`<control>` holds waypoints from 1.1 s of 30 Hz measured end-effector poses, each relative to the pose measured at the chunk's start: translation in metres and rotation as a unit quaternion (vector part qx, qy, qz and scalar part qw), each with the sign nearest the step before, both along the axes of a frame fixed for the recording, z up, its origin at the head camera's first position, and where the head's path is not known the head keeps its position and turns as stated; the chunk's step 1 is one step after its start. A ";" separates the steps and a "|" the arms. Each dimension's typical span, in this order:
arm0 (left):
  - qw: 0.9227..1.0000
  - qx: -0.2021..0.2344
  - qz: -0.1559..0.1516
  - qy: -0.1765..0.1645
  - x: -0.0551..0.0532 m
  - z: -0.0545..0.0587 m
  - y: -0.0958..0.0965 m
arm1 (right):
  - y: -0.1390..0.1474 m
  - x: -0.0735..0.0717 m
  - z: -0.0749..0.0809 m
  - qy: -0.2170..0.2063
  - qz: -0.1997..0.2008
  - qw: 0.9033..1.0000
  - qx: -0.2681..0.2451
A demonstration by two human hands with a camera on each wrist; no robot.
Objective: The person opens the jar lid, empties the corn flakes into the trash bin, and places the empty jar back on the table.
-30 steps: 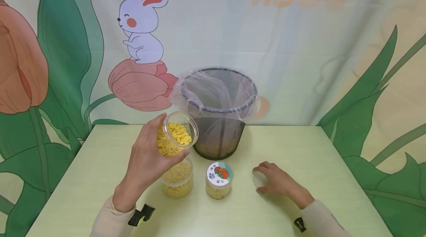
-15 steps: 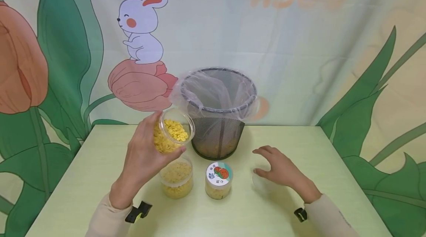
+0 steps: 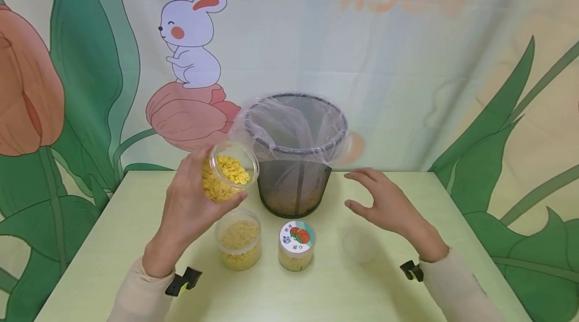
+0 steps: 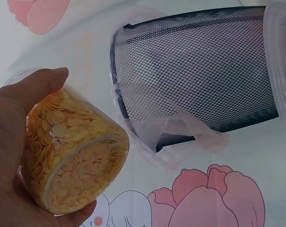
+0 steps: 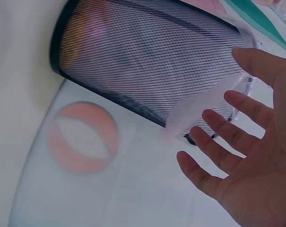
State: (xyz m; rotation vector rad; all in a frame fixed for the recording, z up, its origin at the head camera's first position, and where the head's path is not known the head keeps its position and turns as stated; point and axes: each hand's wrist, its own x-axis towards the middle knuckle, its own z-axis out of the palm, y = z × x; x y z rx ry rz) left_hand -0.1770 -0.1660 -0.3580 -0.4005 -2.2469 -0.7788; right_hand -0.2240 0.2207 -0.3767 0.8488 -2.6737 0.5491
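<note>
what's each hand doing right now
Left hand: holding the open, tilted clear jar of yellow flakes.
Right hand: open, holding nothing.

Jar lid label: on the small lidded jar (image 3: 295, 261) in front of you, the round white label (image 3: 296, 236) with a teal patch carries small dark Chinese characters, some at its upper left and some at its lower edge; you cannot read them surely at this size.
Label pictures: beside those characters you find orange-red fruit and a little blue-grey figure.
Backdrop lettering: high on the cloth backdrop (image 3: 280, 35) you see big pale-orange letters (image 3: 385, 7), blurred, apparently back to front; the word stays uncertain.
Sleeve mark: on your right sleeve (image 3: 454, 287), a faint line of marking, too small to read.
</note>
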 end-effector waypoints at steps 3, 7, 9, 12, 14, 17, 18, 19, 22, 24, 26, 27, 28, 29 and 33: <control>1.000 -0.006 -0.002 0.011 -0.003 0.002 -0.001 | -0.002 0.000 0.010 0.015 0.003 1.000 -0.007; 1.000 -0.011 -0.002 0.018 -0.007 0.006 -0.002 | -0.006 -0.002 0.021 0.037 0.009 0.999 -0.024; 1.000 -0.012 -0.004 0.020 -0.008 0.008 -0.002 | -0.008 -0.003 0.026 0.050 0.009 0.998 -0.038; 1.000 -0.014 -0.005 0.027 -0.010 0.011 -0.002 | -0.011 -0.006 0.035 0.066 0.008 0.996 -0.059; 0.999 -0.015 -0.004 0.031 -0.012 0.012 -0.002 | -0.014 -0.009 0.040 0.078 0.004 0.994 -0.073; 0.999 -0.018 -0.002 0.037 -0.015 0.015 -0.002 | -0.017 -0.015 0.048 0.081 -0.006 0.992 -0.094; 0.999 -0.019 -0.003 0.038 -0.016 0.016 -0.002 | -0.019 -0.017 0.050 0.079 -0.011 0.992 -0.099; 0.999 -0.019 -0.003 0.041 -0.017 0.017 -0.003 | -0.020 -0.020 0.053 0.074 -0.015 0.992 -0.103; 0.999 -0.022 -0.006 0.048 -0.019 0.021 -0.004 | -0.024 -0.026 0.057 0.055 -0.026 0.992 -0.109; 0.998 -0.022 -0.009 0.052 -0.021 0.024 -0.005 | -0.027 -0.031 0.059 0.044 -0.035 0.992 -0.110; 0.998 -0.023 -0.010 0.052 -0.023 0.028 -0.004 | -0.030 -0.036 0.060 0.036 -0.042 0.992 -0.113; 0.998 -0.023 -0.011 0.051 -0.024 0.029 -0.004 | -0.031 -0.038 0.060 0.034 -0.047 0.992 -0.116; 0.998 -0.023 -0.012 0.049 -0.024 0.031 -0.003 | -0.032 -0.040 0.061 0.033 -0.050 0.991 -0.118; 0.999 -0.023 -0.012 0.047 -0.025 0.032 -0.003 | -0.032 -0.042 0.061 0.032 -0.053 0.991 -0.121; 0.999 -0.019 -0.015 0.041 -0.029 0.037 0.001 | -0.034 -0.050 0.065 0.028 -0.063 0.989 -0.133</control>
